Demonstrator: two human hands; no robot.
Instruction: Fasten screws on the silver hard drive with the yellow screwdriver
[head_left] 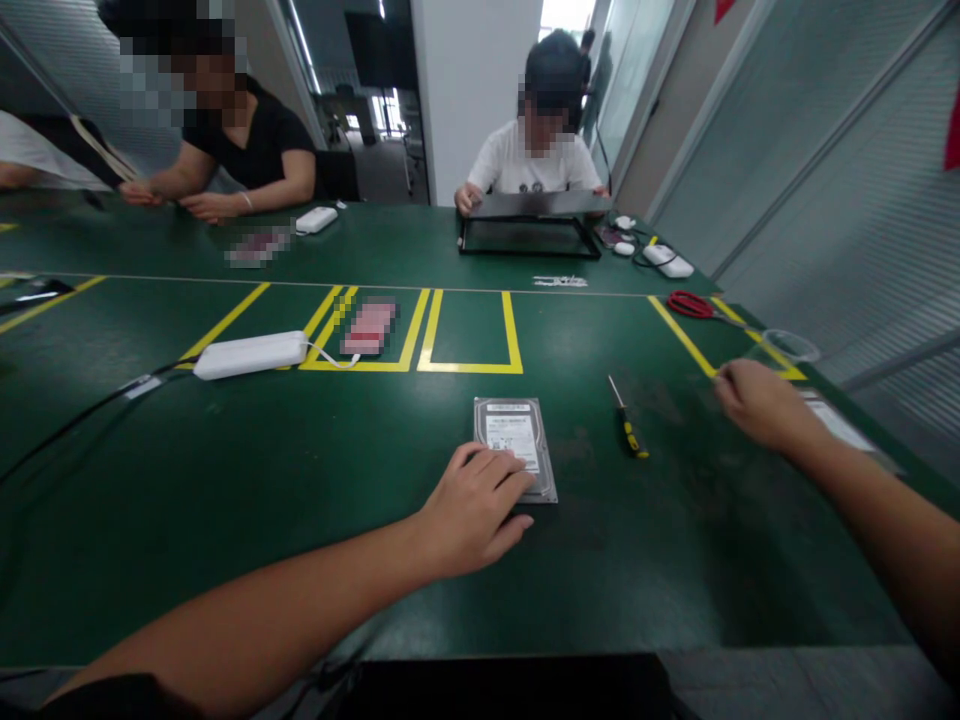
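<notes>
Resting left hand [480, 510] on drive [511, 428], fingers loosely spread; holding right hand [759, 402] curled near clear container [790, 346], beyond screwdriver [631, 432]; cannot tell if gripping.

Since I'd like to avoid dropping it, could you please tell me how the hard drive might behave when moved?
The hard drive would probably stay rigid, given its boxy, metallic-looking casing. That solid-looking casing suggests some weight for its size. Lying flat, it should slide rather than roll.
</notes>
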